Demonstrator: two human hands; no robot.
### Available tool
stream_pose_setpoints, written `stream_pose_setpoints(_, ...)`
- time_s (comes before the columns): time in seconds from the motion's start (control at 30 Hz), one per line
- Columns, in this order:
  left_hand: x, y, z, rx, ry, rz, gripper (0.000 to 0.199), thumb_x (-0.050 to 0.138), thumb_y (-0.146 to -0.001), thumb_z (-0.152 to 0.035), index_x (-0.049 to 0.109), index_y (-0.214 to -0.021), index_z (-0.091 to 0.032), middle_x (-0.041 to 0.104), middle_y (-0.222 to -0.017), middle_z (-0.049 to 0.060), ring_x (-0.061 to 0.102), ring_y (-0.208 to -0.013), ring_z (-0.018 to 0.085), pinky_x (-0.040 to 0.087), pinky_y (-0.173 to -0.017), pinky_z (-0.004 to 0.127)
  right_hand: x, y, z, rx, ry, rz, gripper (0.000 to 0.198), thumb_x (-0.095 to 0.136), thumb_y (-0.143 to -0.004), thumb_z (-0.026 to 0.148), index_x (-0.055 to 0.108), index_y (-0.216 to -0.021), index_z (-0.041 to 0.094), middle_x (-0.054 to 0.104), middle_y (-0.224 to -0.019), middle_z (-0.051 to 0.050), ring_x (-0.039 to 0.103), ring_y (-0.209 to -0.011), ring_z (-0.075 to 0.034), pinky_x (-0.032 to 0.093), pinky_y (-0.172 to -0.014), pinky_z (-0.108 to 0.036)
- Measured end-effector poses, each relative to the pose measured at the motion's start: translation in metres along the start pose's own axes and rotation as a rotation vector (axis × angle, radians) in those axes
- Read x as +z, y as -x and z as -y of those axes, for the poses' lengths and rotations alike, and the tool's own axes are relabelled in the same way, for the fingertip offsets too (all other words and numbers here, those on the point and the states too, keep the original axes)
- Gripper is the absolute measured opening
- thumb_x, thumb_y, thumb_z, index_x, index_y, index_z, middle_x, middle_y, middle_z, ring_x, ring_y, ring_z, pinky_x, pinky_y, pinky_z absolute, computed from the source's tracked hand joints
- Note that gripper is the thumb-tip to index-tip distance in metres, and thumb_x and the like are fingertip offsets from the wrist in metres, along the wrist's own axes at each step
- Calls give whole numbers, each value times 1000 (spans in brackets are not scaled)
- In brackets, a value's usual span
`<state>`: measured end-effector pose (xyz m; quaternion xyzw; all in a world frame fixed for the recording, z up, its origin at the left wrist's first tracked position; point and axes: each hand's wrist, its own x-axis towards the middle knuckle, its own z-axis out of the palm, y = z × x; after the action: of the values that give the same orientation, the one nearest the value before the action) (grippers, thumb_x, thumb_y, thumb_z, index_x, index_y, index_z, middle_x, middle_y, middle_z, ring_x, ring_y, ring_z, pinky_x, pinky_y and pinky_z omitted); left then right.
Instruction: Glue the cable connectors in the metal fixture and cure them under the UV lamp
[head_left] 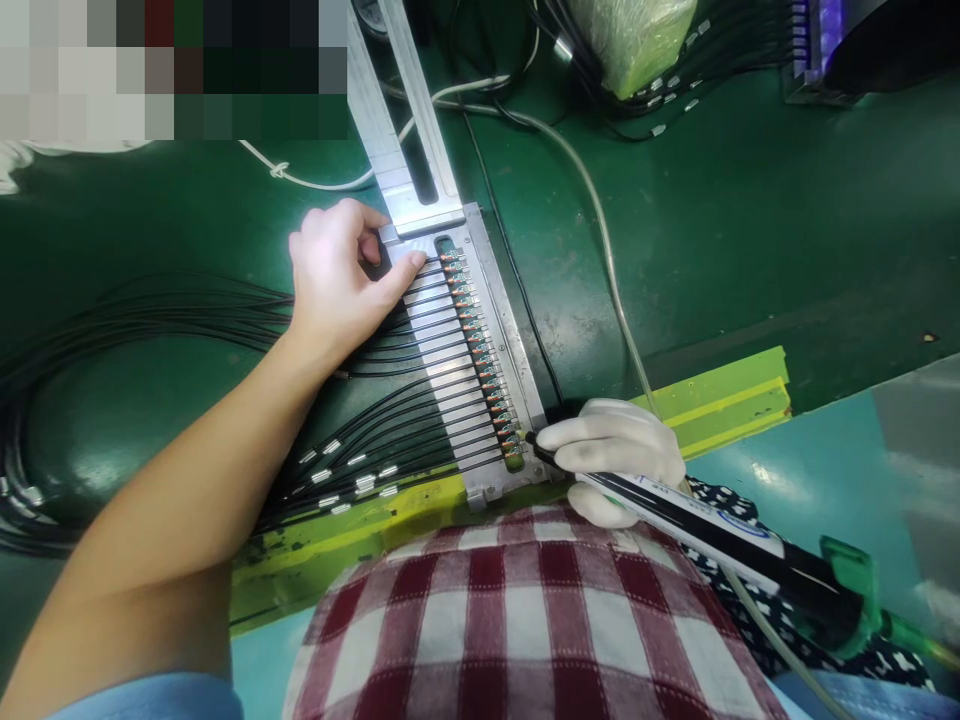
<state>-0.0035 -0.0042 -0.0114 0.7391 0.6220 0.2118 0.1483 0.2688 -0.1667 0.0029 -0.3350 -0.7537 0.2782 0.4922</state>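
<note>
L hand (pixel 341 275) half-open, thumb nr jig's (pixel 493 300) far edge; gloved R hand (pixel 622 450) closed rnd syringe (pixel 716 527) nr R edge

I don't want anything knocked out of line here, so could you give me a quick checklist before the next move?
1. Left hand at the metal fixture: ok, thumb and fingers at its upper end.
2. Right hand holding the black tool: ok, fingers around its front part.
3. Tool tip near the row of connectors: ok, at the lower end of the row.
4. Tip actually touching a connector: cannot tell.
5. Black cables laid side by side across the fixture: ok.
6. Gloves on both hands, if wanted: not ok, only the right wears one.
</note>
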Motion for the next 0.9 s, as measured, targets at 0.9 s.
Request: stream_pose_setpoints(0.9,1,0,-1,-1,-10,-15,32,61,-77,-52,53,-93,-26,59,-80,1,62,-96,29,44,-95,53,-2,8,11,27,36,13,15,62,-81,27,64,-96,24,77,-92,-4,68,-61,-16,50,-51,-31)
